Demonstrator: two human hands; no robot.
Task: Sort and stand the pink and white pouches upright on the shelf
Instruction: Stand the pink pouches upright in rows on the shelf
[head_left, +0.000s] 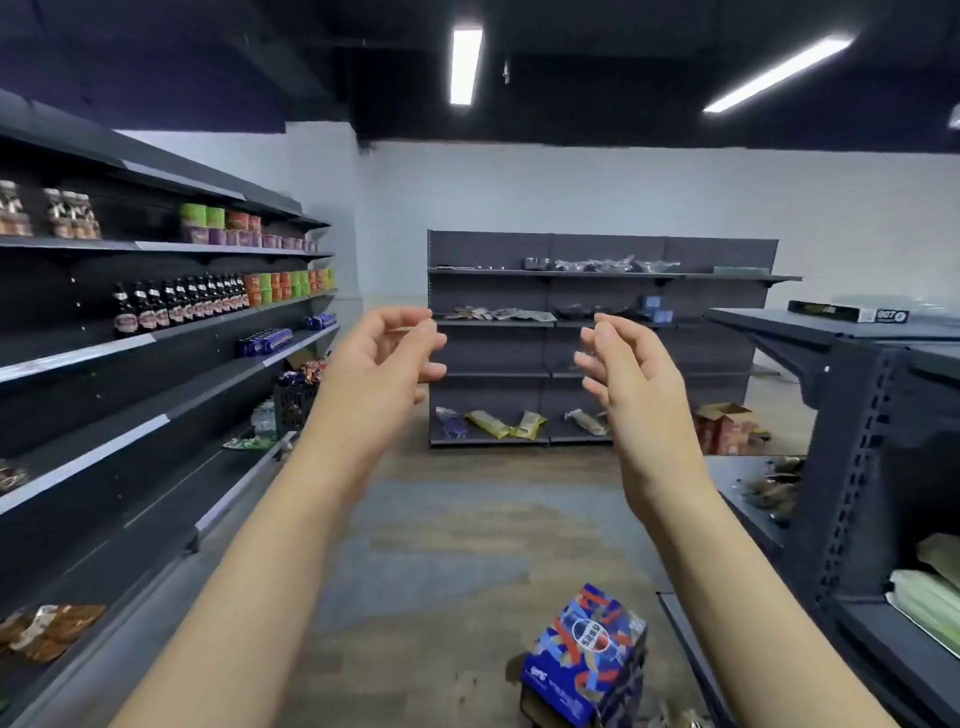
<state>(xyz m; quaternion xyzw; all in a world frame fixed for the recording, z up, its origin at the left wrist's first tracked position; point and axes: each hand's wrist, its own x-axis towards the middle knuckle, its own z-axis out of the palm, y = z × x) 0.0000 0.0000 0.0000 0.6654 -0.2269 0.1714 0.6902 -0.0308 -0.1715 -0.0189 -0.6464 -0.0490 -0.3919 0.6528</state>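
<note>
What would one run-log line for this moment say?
left hand: raised, empty | right hand: raised, empty | pink and white pouches: none seen | step: not begun

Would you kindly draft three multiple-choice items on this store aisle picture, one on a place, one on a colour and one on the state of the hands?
1. Where do the dark bottles stand?
A. On the shelving at the left
B. On the floor
C. On the far middle shelving

2. What is the main colour of the printed box on the floor?
A. Green
B. Blue
C. White

3. What are the left hand and right hand doing?
A. Each grips a pouch
B. Both press on a shelf
C. Both are raised and hold nothing

Answers: 1 A, the bottles line a left shelf; 2 B, its print is mostly blue; 3 C, the loosely curled fingers enclose only air.
</note>
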